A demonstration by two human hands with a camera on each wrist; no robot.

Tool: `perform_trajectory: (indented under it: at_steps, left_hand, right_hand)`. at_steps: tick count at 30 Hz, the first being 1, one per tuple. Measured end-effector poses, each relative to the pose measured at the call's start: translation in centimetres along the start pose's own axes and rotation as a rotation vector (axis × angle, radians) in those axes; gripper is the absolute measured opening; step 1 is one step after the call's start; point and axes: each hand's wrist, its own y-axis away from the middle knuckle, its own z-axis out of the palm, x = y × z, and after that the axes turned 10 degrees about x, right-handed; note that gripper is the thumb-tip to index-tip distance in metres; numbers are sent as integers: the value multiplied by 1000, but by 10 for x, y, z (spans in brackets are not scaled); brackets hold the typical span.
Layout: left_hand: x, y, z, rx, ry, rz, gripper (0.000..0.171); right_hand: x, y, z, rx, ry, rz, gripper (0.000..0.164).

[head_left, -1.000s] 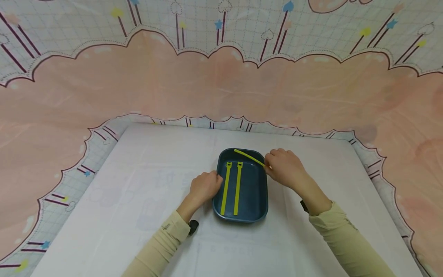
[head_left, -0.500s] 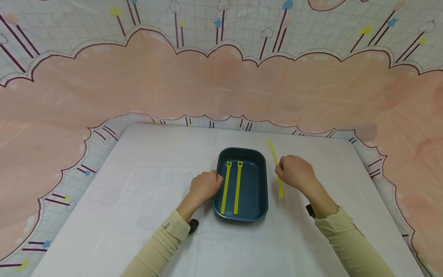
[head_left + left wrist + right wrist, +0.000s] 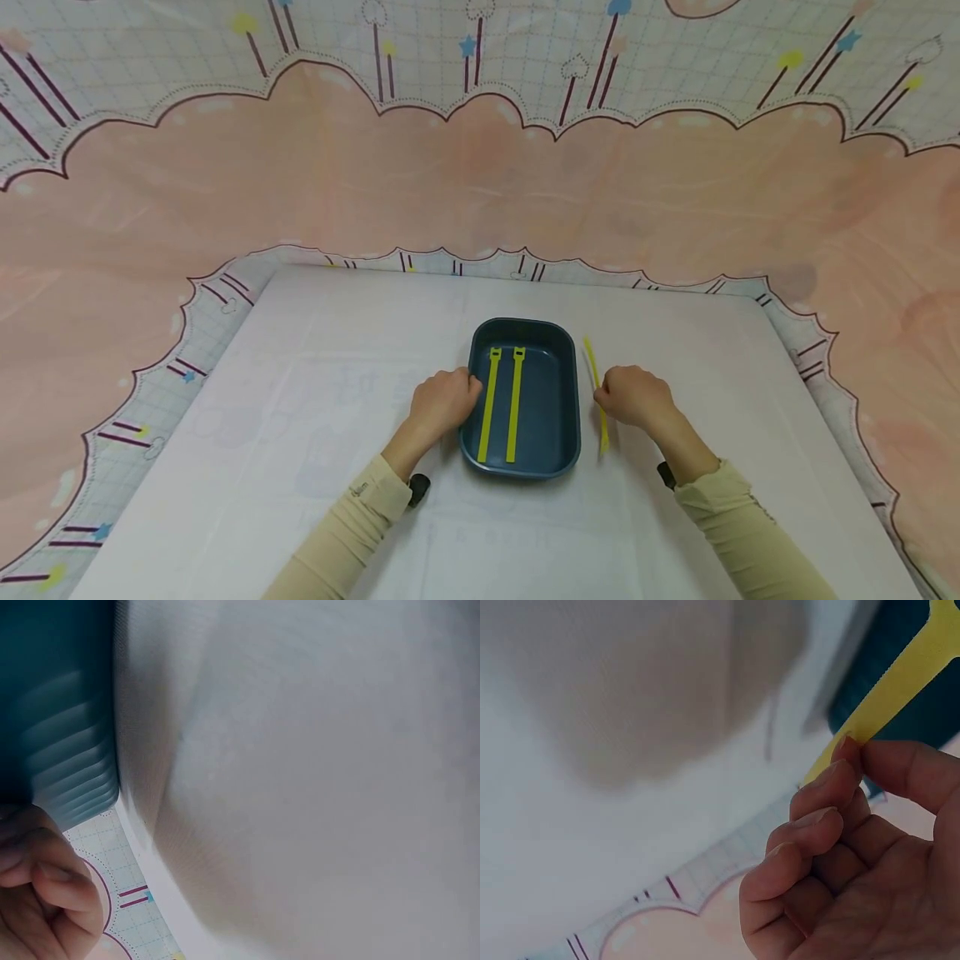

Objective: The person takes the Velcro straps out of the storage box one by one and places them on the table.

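Note:
A dark blue rectangular tray [image 3: 546, 400] stands in the middle of the table. Inside, toward its left side, two flat yellow cable ties [image 3: 490, 404] lie side by side with their slotted heads at the far end. My left hand [image 3: 444, 398] holds the tray's left rim with curled fingers. To the right of the tray, my right hand [image 3: 636, 396] pinches a third yellow cable tie [image 3: 900, 679] between thumb and fingertips, near its middle. That tie points away from me in the head view, and its wider head is at the near end.
A white cover lies over the table [image 3: 337, 333]. Behind it rises a pink and white patterned cloth [image 3: 450, 183], which also borders both sides. Dark wrist cameras [image 3: 419, 490] sit at both cuffs.
My right hand has pulled back from over the tray's far right corner to beside its right wall, then nearer me, swinging the pinched cable tie lengthwise. The left hand keeps its place on the rim.

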Motion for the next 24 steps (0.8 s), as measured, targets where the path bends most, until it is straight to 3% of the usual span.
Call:
perform_trajectory:
  at_steps: [8,24]
  left_hand:
    - [0,2,0,-5,-3,-14,29]
    - [1,-1,0,-2,-10,-7,30]
  right_hand:
    - [4,0,22,-64,-13,61,20]
    - [6,-2,28,-73,-24,73,20]
